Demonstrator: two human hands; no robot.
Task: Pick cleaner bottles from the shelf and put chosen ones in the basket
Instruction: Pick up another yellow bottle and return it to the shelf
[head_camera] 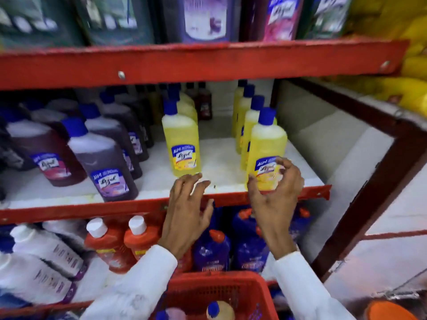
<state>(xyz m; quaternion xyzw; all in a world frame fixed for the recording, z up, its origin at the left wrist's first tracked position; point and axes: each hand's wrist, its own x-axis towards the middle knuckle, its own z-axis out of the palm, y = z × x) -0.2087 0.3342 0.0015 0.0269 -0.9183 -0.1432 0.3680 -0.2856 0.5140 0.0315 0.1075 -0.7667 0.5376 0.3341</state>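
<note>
A yellow cleaner bottle (265, 144) with a blue cap stands at the front right of the middle shelf (221, 167). My right hand (275, 190) curls around its lower part, thumb on the left side and fingers on the right. More yellow bottles line up behind it. Another yellow bottle (181, 144) heads a second row to the left. My left hand (187, 209) hovers at the shelf's front edge just below that bottle, fingers spread and holding nothing. The red basket (261, 294) sits below my arms with a blue-capped bottle (218, 310) in it.
Purple cleaner bottles (104, 167) fill the left of the middle shelf. On the lower shelf stand white bottles (44, 250), orange bottles (111, 245) and blue bottles (211, 250). A red shelf rail (161, 63) runs above, and a dark red upright (369, 197) stands at the right.
</note>
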